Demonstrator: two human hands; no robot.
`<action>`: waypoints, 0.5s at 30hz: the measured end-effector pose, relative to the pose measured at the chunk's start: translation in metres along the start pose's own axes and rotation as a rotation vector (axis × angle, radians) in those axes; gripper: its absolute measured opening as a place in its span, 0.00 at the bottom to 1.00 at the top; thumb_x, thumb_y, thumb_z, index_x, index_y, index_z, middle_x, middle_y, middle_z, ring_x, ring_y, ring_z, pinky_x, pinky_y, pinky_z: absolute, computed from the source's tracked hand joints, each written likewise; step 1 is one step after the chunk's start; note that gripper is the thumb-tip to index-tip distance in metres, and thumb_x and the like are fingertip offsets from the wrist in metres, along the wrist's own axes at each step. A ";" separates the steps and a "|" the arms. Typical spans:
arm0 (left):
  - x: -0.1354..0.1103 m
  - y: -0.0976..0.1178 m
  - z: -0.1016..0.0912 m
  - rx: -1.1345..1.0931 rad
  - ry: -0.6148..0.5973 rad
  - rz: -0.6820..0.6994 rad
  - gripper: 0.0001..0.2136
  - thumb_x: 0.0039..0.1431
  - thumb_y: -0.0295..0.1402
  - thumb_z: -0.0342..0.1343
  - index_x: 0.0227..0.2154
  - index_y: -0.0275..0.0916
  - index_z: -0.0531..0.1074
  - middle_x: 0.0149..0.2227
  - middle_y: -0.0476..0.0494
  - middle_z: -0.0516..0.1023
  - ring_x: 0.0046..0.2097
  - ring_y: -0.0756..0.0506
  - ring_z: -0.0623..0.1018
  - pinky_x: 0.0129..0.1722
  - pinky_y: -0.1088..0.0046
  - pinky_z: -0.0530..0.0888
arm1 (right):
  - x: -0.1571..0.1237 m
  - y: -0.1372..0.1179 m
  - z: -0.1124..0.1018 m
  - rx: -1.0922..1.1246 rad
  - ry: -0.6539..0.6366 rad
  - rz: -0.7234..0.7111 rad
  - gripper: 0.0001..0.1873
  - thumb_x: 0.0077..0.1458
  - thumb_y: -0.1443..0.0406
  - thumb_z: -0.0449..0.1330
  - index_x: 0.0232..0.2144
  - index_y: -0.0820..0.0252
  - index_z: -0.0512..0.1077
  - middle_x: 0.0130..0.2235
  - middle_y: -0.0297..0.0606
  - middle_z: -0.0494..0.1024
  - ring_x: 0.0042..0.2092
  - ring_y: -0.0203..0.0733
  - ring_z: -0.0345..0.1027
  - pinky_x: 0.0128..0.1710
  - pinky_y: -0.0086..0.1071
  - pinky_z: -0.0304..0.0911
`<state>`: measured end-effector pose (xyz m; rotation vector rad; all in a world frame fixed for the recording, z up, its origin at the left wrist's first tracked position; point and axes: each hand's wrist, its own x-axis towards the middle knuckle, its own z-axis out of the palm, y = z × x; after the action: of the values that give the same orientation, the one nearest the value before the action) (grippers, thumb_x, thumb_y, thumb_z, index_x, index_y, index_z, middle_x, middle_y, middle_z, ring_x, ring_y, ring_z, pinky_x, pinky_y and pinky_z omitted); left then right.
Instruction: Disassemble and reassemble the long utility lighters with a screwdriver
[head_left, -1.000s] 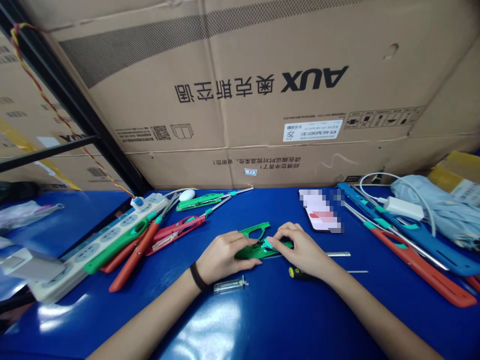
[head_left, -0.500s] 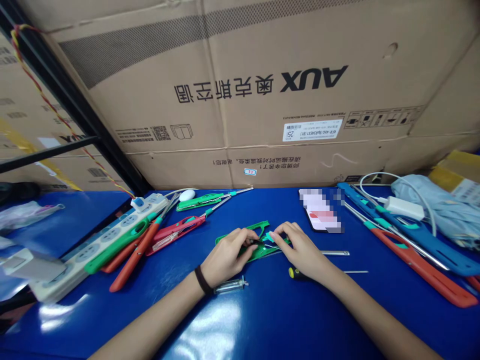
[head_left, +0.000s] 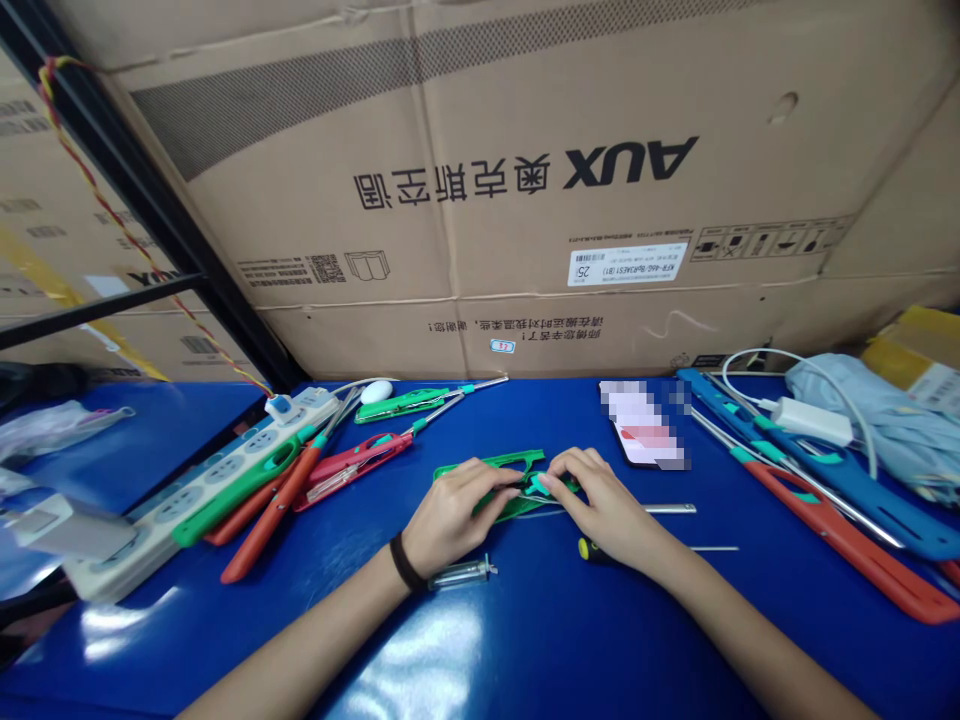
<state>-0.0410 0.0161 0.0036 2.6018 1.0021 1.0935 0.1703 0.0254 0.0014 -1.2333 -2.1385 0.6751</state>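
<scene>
A green plastic lighter shell (head_left: 495,466) lies flat on the blue table (head_left: 525,620) at the middle. My left hand (head_left: 454,512) rests on its left part, fingers curled and pressing it down. My right hand (head_left: 600,500) pinches a small teal part (head_left: 537,487) at the shell's right end. A thin metal tube (head_left: 667,509) runs out to the right from under my right hand. A clear glass vial (head_left: 461,573) lies by my left wrist. A yellow-tipped screwdriver handle (head_left: 586,548) shows below my right hand.
Several green, red and orange long lighters (head_left: 300,475) lie at the left beside a white power strip (head_left: 187,480). A phone (head_left: 641,430) lies behind my right hand. Blue and orange lighters (head_left: 825,500), a white charger (head_left: 814,420) and grey cloth (head_left: 885,420) are at the right. A large cardboard box (head_left: 525,180) stands behind.
The green shell has shifted slightly left under my hands. My left hand's fingers have curled in closer over it; my right hand stays pinched on the teal part.
</scene>
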 end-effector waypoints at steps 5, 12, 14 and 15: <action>0.000 0.000 0.002 -0.015 0.018 0.018 0.06 0.62 0.28 0.52 0.40 0.37 0.72 0.33 0.45 0.79 0.33 0.49 0.76 0.35 0.74 0.72 | 0.000 -0.003 0.002 0.006 -0.025 -0.014 0.13 0.62 0.57 0.49 0.29 0.56 0.64 0.37 0.37 0.72 0.42 0.44 0.62 0.44 0.40 0.57; 0.000 0.003 0.004 -0.035 0.079 0.037 0.07 0.61 0.30 0.53 0.40 0.37 0.73 0.32 0.45 0.79 0.31 0.50 0.78 0.33 0.76 0.74 | 0.001 -0.005 0.004 0.019 -0.050 0.015 0.13 0.62 0.57 0.49 0.30 0.56 0.67 0.39 0.38 0.74 0.43 0.44 0.63 0.46 0.40 0.56; 0.000 0.004 0.004 -0.046 0.087 0.043 0.07 0.61 0.30 0.53 0.41 0.38 0.73 0.34 0.44 0.80 0.33 0.50 0.79 0.35 0.76 0.75 | 0.001 -0.006 0.004 0.035 -0.082 0.010 0.14 0.62 0.58 0.49 0.30 0.56 0.68 0.38 0.37 0.74 0.43 0.44 0.64 0.46 0.40 0.56; -0.001 0.005 0.004 -0.050 0.088 0.049 0.07 0.61 0.30 0.53 0.41 0.38 0.73 0.35 0.44 0.80 0.33 0.50 0.79 0.35 0.76 0.75 | 0.002 -0.007 0.004 0.045 -0.095 0.007 0.14 0.62 0.58 0.48 0.30 0.56 0.69 0.38 0.37 0.75 0.42 0.43 0.64 0.46 0.40 0.56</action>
<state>-0.0355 0.0123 0.0020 2.5715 0.9204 1.2388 0.1630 0.0231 0.0040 -1.2078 -2.1844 0.7947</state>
